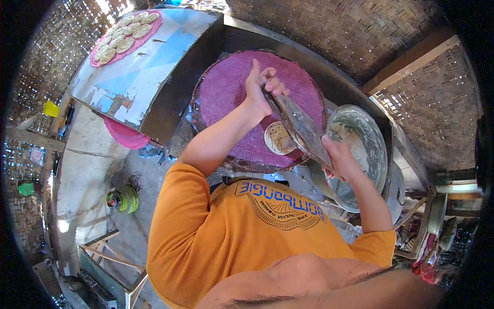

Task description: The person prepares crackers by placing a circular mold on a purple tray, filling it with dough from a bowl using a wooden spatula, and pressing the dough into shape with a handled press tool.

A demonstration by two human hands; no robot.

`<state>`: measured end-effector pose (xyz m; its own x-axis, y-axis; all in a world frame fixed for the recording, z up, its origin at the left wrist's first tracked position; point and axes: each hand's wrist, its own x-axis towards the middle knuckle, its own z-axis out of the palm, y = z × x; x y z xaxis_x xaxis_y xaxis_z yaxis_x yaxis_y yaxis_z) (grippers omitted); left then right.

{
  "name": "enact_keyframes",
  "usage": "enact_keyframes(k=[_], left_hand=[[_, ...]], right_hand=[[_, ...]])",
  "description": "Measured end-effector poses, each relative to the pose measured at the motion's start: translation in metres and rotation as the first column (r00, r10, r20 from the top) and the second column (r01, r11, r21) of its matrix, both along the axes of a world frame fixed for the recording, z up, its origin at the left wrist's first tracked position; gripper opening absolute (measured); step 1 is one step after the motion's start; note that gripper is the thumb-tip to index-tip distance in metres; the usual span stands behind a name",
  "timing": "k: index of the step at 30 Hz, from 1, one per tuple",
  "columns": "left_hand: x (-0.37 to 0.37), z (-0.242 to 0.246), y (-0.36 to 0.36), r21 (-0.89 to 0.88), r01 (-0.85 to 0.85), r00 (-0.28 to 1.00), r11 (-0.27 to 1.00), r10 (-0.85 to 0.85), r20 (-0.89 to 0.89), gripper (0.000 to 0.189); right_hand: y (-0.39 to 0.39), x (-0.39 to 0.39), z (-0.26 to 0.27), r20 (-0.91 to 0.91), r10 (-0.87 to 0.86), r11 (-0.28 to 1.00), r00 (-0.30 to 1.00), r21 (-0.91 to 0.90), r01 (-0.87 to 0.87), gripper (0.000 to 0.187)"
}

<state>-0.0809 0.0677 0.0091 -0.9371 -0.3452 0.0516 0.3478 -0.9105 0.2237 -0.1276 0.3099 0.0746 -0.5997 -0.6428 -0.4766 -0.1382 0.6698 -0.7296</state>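
Note:
A dark, worn flat object (303,127), perhaps a board or shallow pan, is tilted steeply between my hands. My left hand (264,87) is at its upper left end, thumb raised and fingers curled around the edge. Its lower right end is gripped by my right hand (339,156). Below it lies a round tray covered with pink cloth (227,89), dusted with specks. On that cloth stands a patterned bowl (277,138) with brown granular contents, partly hidden by the flat object. Close to my right hand is a large metal basin (380,143) smeared with a pale substance.
Several round, pale flat pieces (125,44) lie on pink cloth atop a blue-and-white covered box (162,50) at upper left. Dark boards (247,36) border the tray's far side. A green gas cylinder (127,199) and a wooden frame (112,253) stand on the floor at left.

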Motion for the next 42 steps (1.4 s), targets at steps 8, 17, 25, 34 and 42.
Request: enact_keyframes(k=[8,17,25,34,42], left_hand=[[0.022,0.007,0.003,-0.673,0.12,0.988,0.729,-0.024,0.15,0.049],[0.079,-0.025,0.001,-0.936,0.0,0.699,-0.353,0.669,-0.253,0.033],[0.173,-0.003,-0.026,-0.96,-0.213,0.435,-0.183,0.862,-0.261,0.03],[0.205,0.0,-0.017,-0.964,-0.162,0.395,-0.211,0.881,-0.259,0.029],[0.192,0.006,-0.025,-0.954,-0.153,0.429,-0.258,0.852,-0.299,0.028]], right_hand=[[-0.003,0.0,0.016,0.214,-0.036,0.917,0.976,-0.381,0.117,0.048],[-0.056,-0.012,-0.042,-0.553,0.204,0.928,0.808,-0.154,-0.34,0.032],[-0.059,-0.017,-0.062,-0.699,0.337,0.937,0.631,0.186,-0.295,0.024],[-0.062,-0.022,-0.052,-0.692,0.381,0.914,0.613,0.182,-0.363,0.022],[-0.107,-0.011,-0.041,-0.698,0.373,0.897,0.611,0.102,-0.431,0.024]])
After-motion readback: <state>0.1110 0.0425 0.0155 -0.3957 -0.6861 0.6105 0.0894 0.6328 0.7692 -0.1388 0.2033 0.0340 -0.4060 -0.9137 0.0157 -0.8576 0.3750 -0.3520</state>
